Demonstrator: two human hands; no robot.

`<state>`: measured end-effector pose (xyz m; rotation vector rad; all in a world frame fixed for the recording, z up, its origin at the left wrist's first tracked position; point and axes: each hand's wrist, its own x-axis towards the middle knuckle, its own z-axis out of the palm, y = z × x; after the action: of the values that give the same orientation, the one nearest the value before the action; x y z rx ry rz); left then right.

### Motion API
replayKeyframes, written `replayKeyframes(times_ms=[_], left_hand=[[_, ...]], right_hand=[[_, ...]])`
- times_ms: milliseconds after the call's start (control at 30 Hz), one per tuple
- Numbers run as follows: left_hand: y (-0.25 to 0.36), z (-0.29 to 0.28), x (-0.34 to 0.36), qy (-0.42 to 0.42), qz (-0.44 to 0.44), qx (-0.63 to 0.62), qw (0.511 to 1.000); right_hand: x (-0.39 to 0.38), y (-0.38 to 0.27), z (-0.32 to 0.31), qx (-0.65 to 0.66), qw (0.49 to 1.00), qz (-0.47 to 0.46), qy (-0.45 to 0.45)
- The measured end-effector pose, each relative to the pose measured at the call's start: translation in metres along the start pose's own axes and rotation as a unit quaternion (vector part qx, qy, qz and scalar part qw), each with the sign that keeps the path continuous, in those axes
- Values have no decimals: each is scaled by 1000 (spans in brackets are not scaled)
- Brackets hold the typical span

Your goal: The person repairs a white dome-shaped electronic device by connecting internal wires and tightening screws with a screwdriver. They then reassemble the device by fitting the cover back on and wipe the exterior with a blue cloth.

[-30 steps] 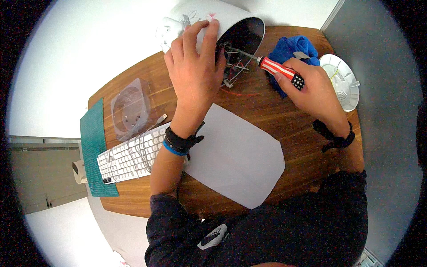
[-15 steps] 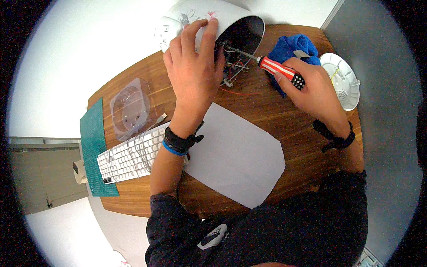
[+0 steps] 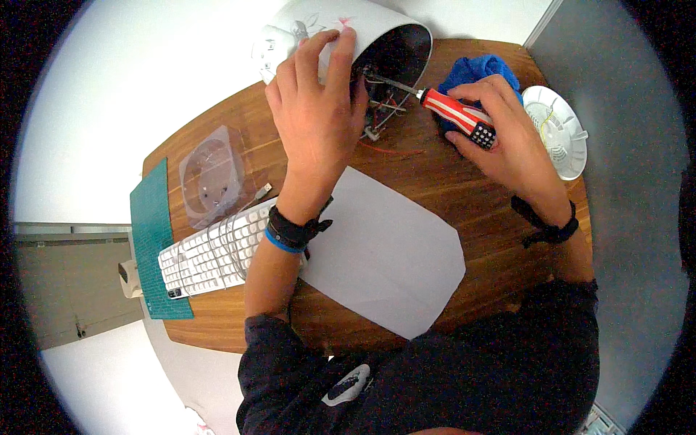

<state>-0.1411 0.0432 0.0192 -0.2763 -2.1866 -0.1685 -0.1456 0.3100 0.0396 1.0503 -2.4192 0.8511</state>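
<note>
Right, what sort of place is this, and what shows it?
Probably an office or home workspace: a keyboard on the wooden table, a grey panel beside that table, and a screwdriver in the right hand.

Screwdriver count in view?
1: the red-handled screwdriver, in the right hand, its shaft angled into the open end of the white cylindrical housing. Any under the blue cloth would be hidden.

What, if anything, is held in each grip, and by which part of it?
Right grip: the screwdriver, by the rear of its handle. Left grip: against the white housing; whether it holds anything cannot be told.
</note>
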Motion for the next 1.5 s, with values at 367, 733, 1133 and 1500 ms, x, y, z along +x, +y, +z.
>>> replayKeyframes(times_ms=[367, 733, 1133, 1500], left_hand=[[0, 1, -1, 2, -3, -6, 1000], [1, 0, -1, 1, -8, -2, 1000], [1, 3, -3, 10, -17, -15, 1000], [2, 1, -4, 0, -15, 18, 1000]], right_hand=[[-14, -3, 12, 109, 988, 113, 7], [-17, -8, 11, 127, 981, 146, 15], [-16, -12, 12, 96, 983, 150, 43], [-10, -24, -3, 73, 973, 211, -50]])
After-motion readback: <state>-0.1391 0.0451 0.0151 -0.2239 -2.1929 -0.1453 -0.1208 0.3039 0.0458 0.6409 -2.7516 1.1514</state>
